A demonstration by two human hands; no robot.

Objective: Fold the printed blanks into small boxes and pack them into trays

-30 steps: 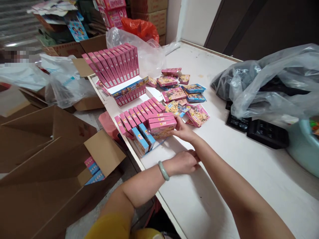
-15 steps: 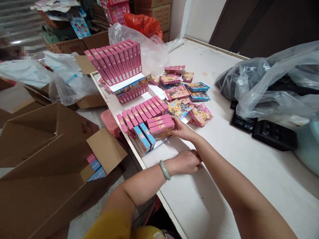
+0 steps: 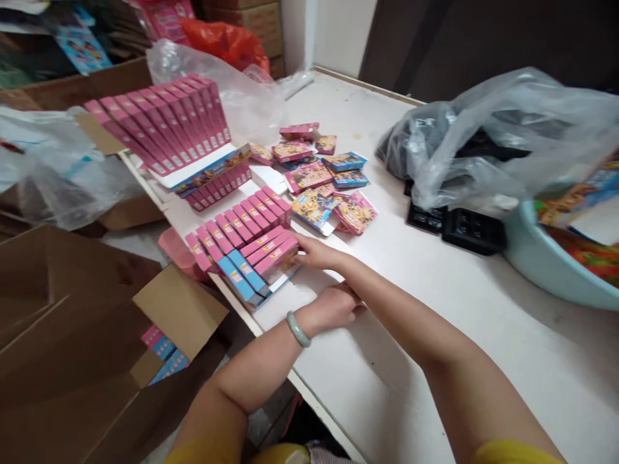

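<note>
My left hand (image 3: 333,306) lies flat on the smooth white counter (image 3: 483,335), grip loose and empty, just short of the stack (image 3: 273,252). My right hand (image 3: 316,252) presses its fingertips against the stack's end: three glossy pink cardboard boxes, lying flat. Beside the stack two blue boxes (image 3: 242,278) stand on edge. Beyond it, loose boxes (image 3: 333,193) blur together, uncountable. A crinkled clear bag (image 3: 493,142) hides dark trays behind them.

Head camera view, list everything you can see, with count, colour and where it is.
stack of pink boxes: three, pink, table's near left edge
upright boxes: a row, pink and blue, beside the stack
display tray: one, pink boxes, far left
loose boxes: several, mixed, table centre
black trays: some, right
clear bag: one, over trays
basin: one, pale blue, right edge
cardboard carton: brown, floor left
left hand: on table
right hand: touching stack
</note>
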